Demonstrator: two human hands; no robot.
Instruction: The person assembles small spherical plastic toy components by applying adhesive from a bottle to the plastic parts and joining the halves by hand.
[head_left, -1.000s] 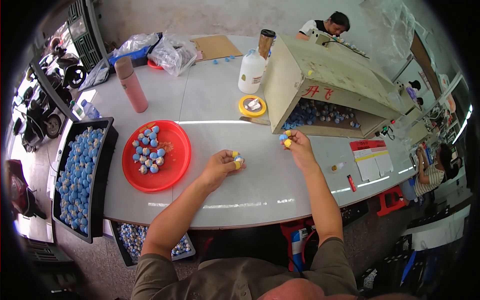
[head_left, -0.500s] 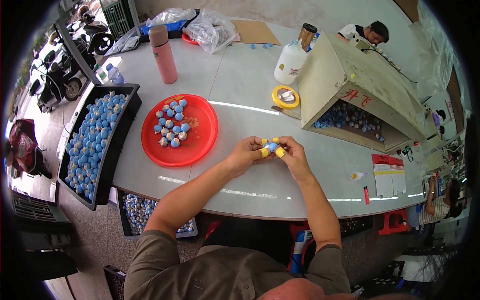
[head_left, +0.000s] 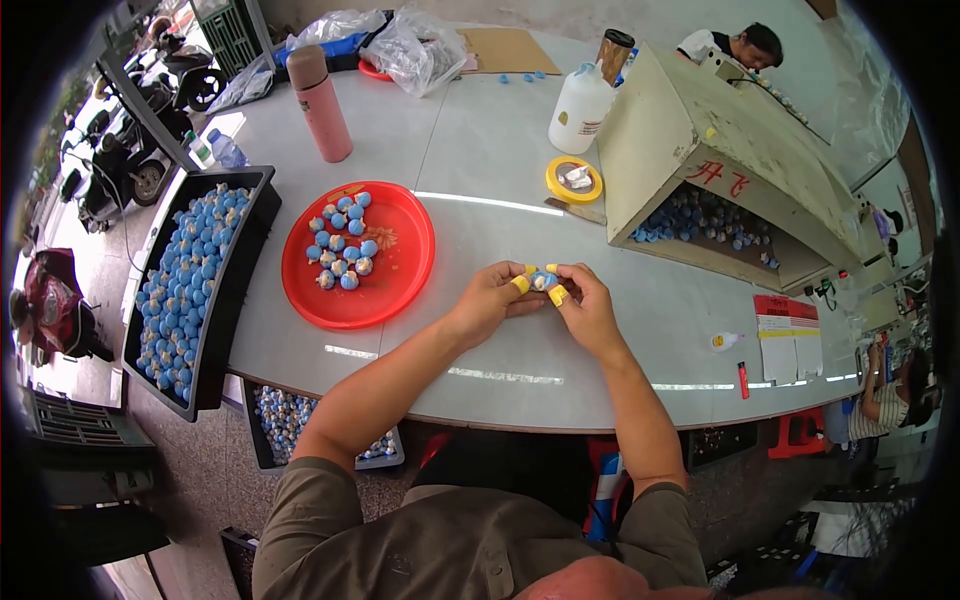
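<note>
Between my two hands, above the tabletop, is a small round blue-and-cream piece (head_left: 542,282), its cream part facing up. My left hand (head_left: 488,304) pinches it from the left and my right hand (head_left: 587,308) from the right. Yellow tape wraps the thumb and index fingertips of both. To the left of my hands lies a red plastic plate (head_left: 408,282) holding several similar pieces, some with the blue side up and some with the cream side up.
A black crate (head_left: 262,222) full of blue pieces stands at the left edge. At right is an open wooden box (head_left: 655,135) with more pieces inside. A pink bottle (head_left: 322,110), white jug (head_left: 580,112), yellow tape roll (head_left: 573,180), small glue bottle (head_left: 725,342) and red lighter (head_left: 743,380) are on the table.
The small piece has turned between my fingers, so more of its cream part shows. Both hands stay close together, still pinching it. The whole view has shifted slightly.
</note>
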